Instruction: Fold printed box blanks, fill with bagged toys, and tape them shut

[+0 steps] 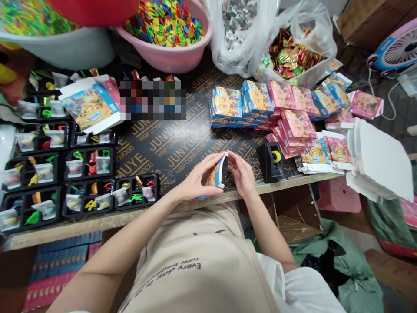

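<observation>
My left hand grips a small blue and yellow printed box at the table's front edge, fingers wrapped round its side. My right hand pinches the same box from the right, fingers pressed on its end flap. A black tape dispenser stands just right of my hands. Black trays holding small coloured toys and packets lie to the left. Stacks of blue boxes and pink boxes sit behind my hands.
A pink basin of coloured plastic pieces and clear bags of wrappers stand at the back. Flat white carton blanks pile at the right. An unfolded box lies on the trays. A fan sits far right.
</observation>
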A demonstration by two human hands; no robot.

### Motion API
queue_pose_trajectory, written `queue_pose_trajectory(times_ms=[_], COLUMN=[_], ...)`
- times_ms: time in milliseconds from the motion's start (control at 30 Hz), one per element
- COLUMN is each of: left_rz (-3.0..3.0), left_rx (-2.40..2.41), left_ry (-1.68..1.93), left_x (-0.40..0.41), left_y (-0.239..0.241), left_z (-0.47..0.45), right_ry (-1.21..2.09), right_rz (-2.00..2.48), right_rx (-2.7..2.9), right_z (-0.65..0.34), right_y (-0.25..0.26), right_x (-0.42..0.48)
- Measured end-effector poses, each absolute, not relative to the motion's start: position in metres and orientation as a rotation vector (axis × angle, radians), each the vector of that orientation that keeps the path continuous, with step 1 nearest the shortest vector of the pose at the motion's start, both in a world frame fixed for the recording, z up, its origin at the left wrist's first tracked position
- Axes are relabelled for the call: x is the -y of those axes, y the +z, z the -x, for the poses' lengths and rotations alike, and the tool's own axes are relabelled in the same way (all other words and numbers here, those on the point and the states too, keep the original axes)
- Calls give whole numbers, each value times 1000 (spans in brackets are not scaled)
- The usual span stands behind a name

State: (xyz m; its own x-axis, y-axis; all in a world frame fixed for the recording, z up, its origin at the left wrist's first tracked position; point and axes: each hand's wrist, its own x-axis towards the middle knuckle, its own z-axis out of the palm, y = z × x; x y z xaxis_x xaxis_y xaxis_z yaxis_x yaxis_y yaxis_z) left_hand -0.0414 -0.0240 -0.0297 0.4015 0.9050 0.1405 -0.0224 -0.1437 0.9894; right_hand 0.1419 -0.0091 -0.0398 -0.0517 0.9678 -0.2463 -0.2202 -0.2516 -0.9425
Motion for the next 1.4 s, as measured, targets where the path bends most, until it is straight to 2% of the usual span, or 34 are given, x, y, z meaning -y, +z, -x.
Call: queue_pose_trajectory(times_ms=[100, 200, 367, 500, 600, 733, 900, 1067, 1167, 1300, 1400], left_rz=[-928, -590, -384, -320, -336, -433, -963, -1414, -1379, -1241, -1468], left_rx=[-678, -823, -981, -1026, -1022, -1060, -1066, -1217, -1305, -1251, -1216], left_ry=[1041, 1101, 1091, 1076, 1072, 1173, 1306, 1192, 1107, 1029, 1075], left_x=[26, 34, 45, 41, 35, 35, 43, 41, 35, 30, 34], left_y=[-37, -45, -46, -36, -31, -30, -29, -17, -12, -7, -5], left_z=[40, 39, 42, 42, 41, 40, 49, 62, 65, 66, 66], right_ry=[1575, 1457, 1357, 1378, 1483, 1451, 1464, 1347, 1225, 1260, 1257], right_rz=[1182, 1286, 1397, 1332, 1316, 1308, 1154, 1107, 1143, 1155, 1136], right_rx=[840, 867, 1065, 1000, 904, 866, 840, 1217, 1459, 1542, 1573], right_z=[-132, -124, -120, -129, -136, -132, -127, -146, -156, -159, -159], right_y=[-27, -23, -29, -34, -38, -40, -40, -38, -31, -21, -17], right_x=[10, 10, 9, 10, 13, 17, 16, 13, 9, 4, 2])
